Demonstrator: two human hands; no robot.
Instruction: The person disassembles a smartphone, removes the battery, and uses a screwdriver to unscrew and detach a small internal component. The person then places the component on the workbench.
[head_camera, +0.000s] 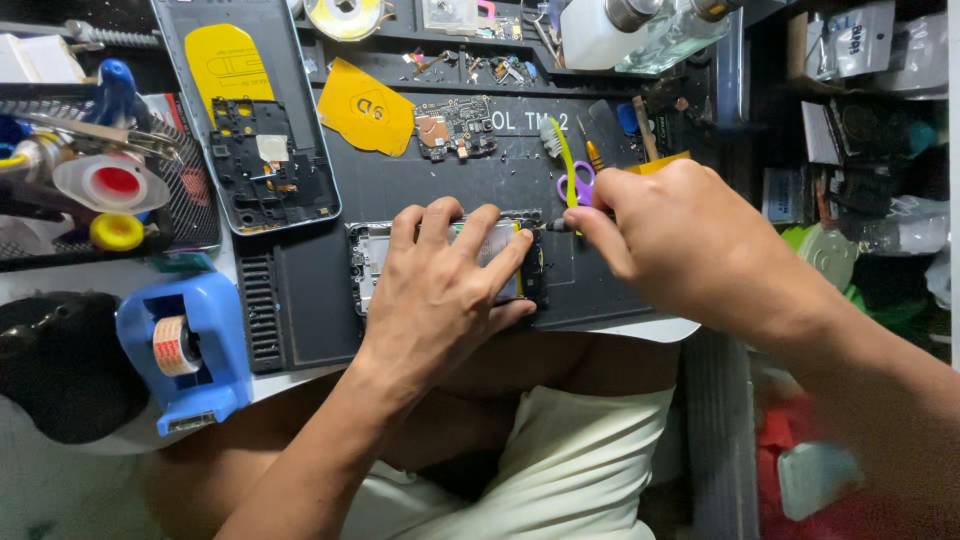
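An opened phone body (366, 262) lies on the dark repair mat (310, 310) near the front edge. My left hand (440, 285) rests flat on it, fingers spread over its middle and right part. My right hand (680, 240) pinches a slim screwdriver (556, 226) whose tip points left at the phone's top right corner, close to my left fingertips. Most of the phone is hidden under my left hand.
A phone back housing (250, 110) with a yellow sticker lies at the mat's upper left. A small circuit board (455, 127), a yellow plastic sheet (365, 110), purple scissors (577, 185) and a brush lie behind. A blue tape dispenser (185, 350) stands left; bottles and clutter fill the right.
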